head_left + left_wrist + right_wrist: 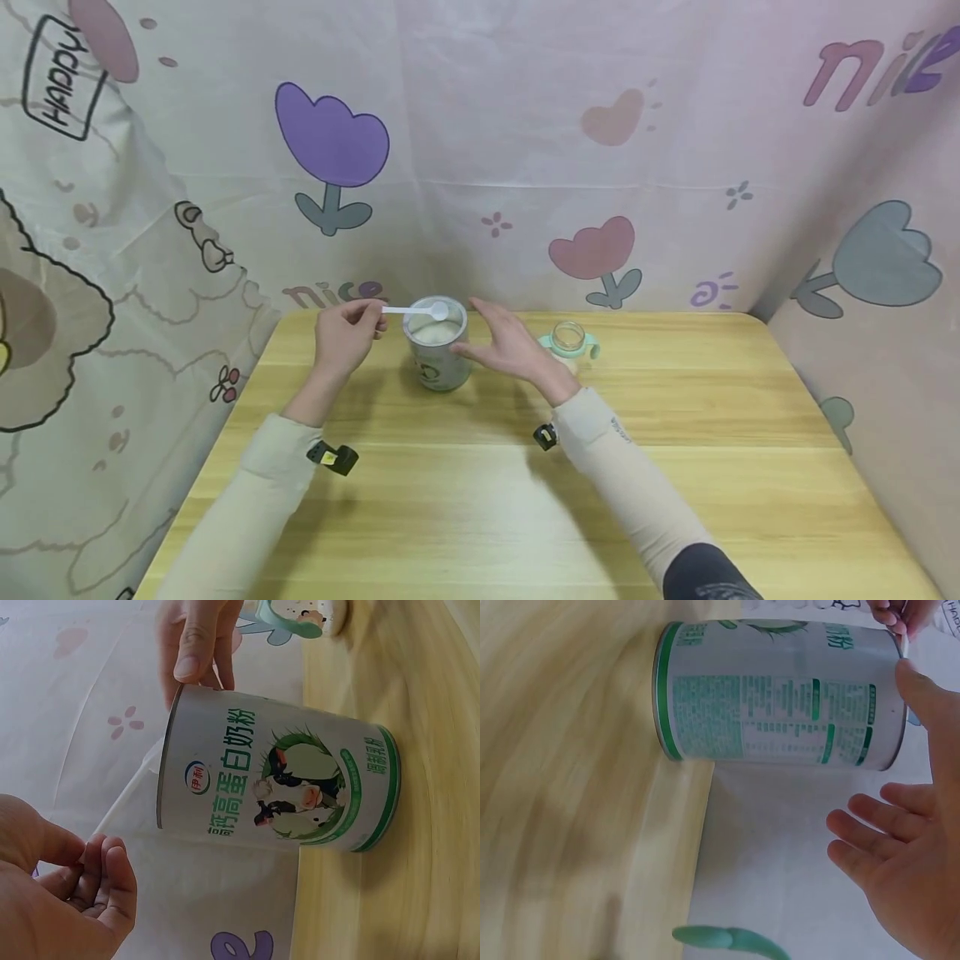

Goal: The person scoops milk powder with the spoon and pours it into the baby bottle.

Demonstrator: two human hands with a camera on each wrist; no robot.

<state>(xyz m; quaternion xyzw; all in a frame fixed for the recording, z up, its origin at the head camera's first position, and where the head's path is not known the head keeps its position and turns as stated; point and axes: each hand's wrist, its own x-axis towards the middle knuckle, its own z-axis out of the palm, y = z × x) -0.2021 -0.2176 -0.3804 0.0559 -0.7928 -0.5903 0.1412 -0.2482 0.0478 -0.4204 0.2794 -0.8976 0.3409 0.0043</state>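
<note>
A white-and-green milk powder can (444, 368) stands open at the back of the table, with pale powder (437, 333) inside. My left hand (347, 340) pinches the handle of a white measuring scoop (408, 310) between thumb and fingers, its bowl over the can's mouth. In the left wrist view, the scoop (126, 796) slants in at the rim of the can (300, 776), which has a cow on its label. On the can's right side is my right hand (510, 342), thumb at the rim. The right wrist view shows that hand (907, 847) with its fingers spread and extended.
Behind the right hand stands an open bottle (568, 337) with a mint-green handled collar; the right wrist view catches its handle (739, 939). The wooden table (480, 500) ends against a printed cloth backdrop (480, 125) that also hangs at both sides.
</note>
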